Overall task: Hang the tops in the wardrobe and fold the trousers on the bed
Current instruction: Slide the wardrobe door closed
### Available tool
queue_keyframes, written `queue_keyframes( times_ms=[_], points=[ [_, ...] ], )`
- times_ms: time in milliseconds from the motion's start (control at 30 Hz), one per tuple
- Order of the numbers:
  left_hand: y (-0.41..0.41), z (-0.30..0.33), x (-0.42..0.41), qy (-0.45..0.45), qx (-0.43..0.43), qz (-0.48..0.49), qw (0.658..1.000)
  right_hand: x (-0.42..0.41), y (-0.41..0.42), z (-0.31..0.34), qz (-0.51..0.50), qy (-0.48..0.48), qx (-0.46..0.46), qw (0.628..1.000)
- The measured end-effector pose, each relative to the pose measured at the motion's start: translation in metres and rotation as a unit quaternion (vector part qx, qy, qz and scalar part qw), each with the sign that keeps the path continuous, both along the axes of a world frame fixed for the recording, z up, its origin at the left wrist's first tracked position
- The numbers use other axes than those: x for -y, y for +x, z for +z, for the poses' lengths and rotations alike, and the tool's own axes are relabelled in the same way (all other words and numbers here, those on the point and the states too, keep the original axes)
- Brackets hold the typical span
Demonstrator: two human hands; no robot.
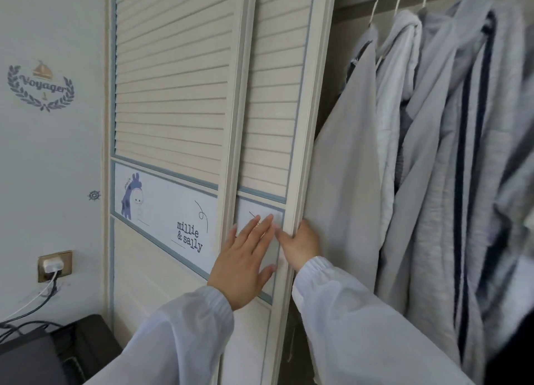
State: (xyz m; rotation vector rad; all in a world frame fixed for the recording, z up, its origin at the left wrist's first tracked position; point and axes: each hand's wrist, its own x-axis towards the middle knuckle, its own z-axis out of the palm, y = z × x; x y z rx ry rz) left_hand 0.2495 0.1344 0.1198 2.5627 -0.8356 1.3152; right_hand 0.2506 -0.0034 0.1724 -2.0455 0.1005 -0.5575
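Note:
The wardrobe's cream slatted sliding door (271, 101) stands partly slid aside, leaving the right half open. My left hand (245, 257) presses flat on the door's pale picture panel, fingers straight. My right hand (300, 244) grips the door's right edge, fingers curled round the frame. Inside, several grey and white tops (433, 153) hang on white hangers (375, 6) from the rail; one has dark navy stripes (462, 182). No trousers or bed are in view.
A second slatted door (173, 81) with a "millie & sally" picture lies behind on the left. The wall at left carries a "Voyager" sticker (40, 87) and a socket with a white charger (53, 264). A dark seat (43, 355) with cables sits at bottom left.

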Motion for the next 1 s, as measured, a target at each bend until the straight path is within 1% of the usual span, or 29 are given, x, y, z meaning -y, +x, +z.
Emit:
queue_keyframes(
  times_ms=[133,200,300,367,400,433,467,533,567,633,700,733,867,1000],
  points=[
    [-0.005,0.005,0.022,0.06,0.018,0.002,0.998,0.026,-0.031,-0.004,-0.045,-0.025,0.022,0.998],
    [-0.008,0.008,0.038,0.084,0.026,-0.008,0.996,0.04,-0.045,-0.007,-0.056,-0.021,0.044,0.997],
    [-0.013,0.008,0.063,0.11,0.041,-0.047,0.992,0.063,-0.07,-0.013,-0.062,-0.014,0.092,0.994],
    [-0.018,0.007,0.079,0.112,0.05,-0.067,0.99,0.076,-0.085,-0.022,-0.085,-0.048,0.138,0.986],
    [-0.021,0.006,0.087,0.11,0.054,-0.078,0.989,0.083,-0.091,-0.027,-0.126,-0.107,0.171,0.971],
    [-0.025,0.005,0.095,0.107,0.058,-0.088,0.989,0.09,-0.096,-0.031,-0.178,-0.191,0.196,0.945],
    [-0.028,0.004,0.103,0.106,0.062,-0.095,0.988,0.095,-0.101,-0.033,-0.225,-0.275,0.222,0.908],
    [-0.035,0.001,0.12,0.105,0.066,-0.109,0.986,0.11,-0.109,-0.036,-0.247,-0.405,0.243,0.846],
    [-0.038,-0.001,0.128,0.106,0.068,-0.115,0.985,0.117,-0.113,-0.038,-0.251,-0.452,0.247,0.82],
    [-0.043,-0.004,0.143,0.101,0.072,-0.131,0.984,0.133,-0.121,-0.044,-0.273,-0.512,0.234,0.78],
    [-0.05,-0.006,0.158,0.094,0.084,-0.15,0.981,0.145,-0.129,-0.046,-0.319,-0.545,0.229,0.741],
    [-0.054,-0.007,0.165,0.088,0.094,-0.161,0.979,0.149,-0.134,-0.047,-0.333,-0.554,0.224,0.729],
    [-0.072,-0.007,0.193,0.068,0.112,-0.197,0.972,0.162,-0.15,-0.053,-0.373,-0.563,0.206,0.708],
    [-0.089,-0.008,0.218,0.06,0.126,-0.23,0.963,0.181,-0.167,-0.058,-0.398,-0.552,0.207,0.703]
  ],
)
